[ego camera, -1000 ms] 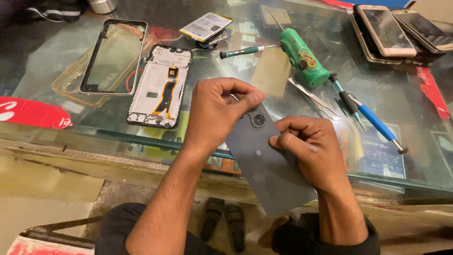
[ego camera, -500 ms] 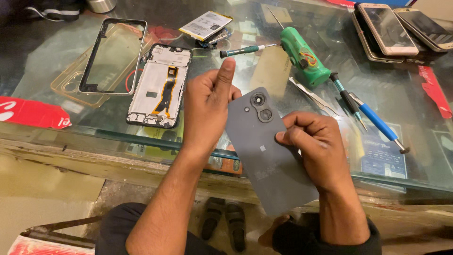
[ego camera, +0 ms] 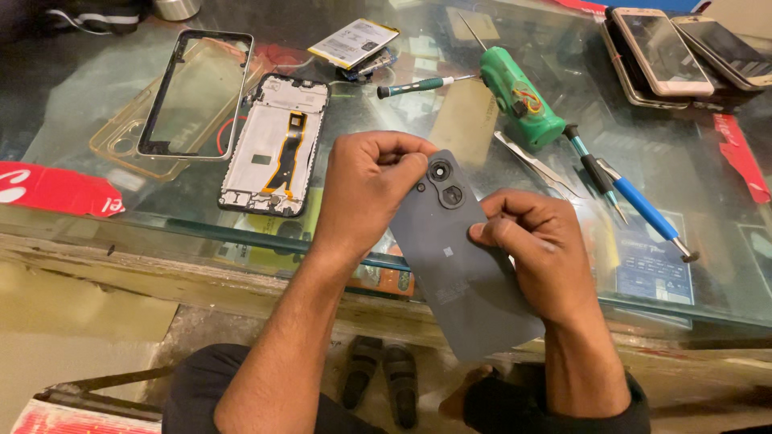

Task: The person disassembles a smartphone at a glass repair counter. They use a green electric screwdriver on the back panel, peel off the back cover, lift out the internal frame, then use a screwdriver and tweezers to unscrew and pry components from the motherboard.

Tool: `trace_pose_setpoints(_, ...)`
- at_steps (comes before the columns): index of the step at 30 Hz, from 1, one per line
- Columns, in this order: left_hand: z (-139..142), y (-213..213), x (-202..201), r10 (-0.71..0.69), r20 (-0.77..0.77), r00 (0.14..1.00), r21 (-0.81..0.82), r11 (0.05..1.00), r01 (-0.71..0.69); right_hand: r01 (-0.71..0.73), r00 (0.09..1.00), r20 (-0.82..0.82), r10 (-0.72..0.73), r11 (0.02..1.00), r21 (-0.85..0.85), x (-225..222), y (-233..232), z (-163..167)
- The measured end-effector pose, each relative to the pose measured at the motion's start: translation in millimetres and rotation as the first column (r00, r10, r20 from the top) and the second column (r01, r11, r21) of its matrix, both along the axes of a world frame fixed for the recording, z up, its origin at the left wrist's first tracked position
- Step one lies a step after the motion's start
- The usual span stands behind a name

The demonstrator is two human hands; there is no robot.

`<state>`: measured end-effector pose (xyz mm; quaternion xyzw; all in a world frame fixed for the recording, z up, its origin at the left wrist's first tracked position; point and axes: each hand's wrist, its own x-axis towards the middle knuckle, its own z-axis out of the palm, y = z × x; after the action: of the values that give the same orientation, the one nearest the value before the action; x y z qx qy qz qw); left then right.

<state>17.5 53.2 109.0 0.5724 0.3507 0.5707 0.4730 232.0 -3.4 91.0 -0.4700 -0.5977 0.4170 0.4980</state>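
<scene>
A glass worktop (ego camera: pixel 104 217) carries a phone frame (ego camera: pixel 275 145), screwdrivers (ego camera: pixel 635 201) and phones (ego camera: pixel 659 50). Near its front edge, left hand (ego camera: pixel 366 189) and right hand (ego camera: pixel 535 249) fingers clamp the dark back cover (ego camera: pixel 454 265).

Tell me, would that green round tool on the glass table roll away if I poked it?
Probably a little. The green tool looks round-bodied and lies on its side on the smooth glass table, so a sideways poke could roll it. Its stubby shape suggests it may wobble rather than travel far, and the tweezers beside it might stop it.
</scene>
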Motion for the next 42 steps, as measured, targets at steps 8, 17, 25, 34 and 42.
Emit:
trace_pose_setpoints(8,4,-2,1,-0.001,-0.002,1.0,-0.013,1.0,0.001,0.023,1.0,-0.016,-0.024,0.999,-0.039,-4,-3,5)
trace_pose_setpoints(17,13,-7,-1,-0.039,-0.109,0.993,0.055,0.997,0.045,0.049,0.998,-0.025,-0.05,0.998,-0.026,-8,-3,7)
trace_pose_setpoints(25,13,-10,-3,-0.057,-0.192,0.98,0.162,0.983,0.09,0.063,0.998,-0.02,-0.064,0.997,-0.051,-13,-6,13)
trace_pose_setpoints(34,13,-8,2,0.002,-0.18,0.984,0.099,0.995,0.016,0.043,0.999,-0.002,-0.043,0.999,-0.029,-14,-5,13)
trace_pose_setpoints(42,16,-11,2,0.035,-0.258,0.966,0.196,0.981,0.017,0.036,0.999,0.01,-0.035,0.995,-0.088,-15,-7,16)
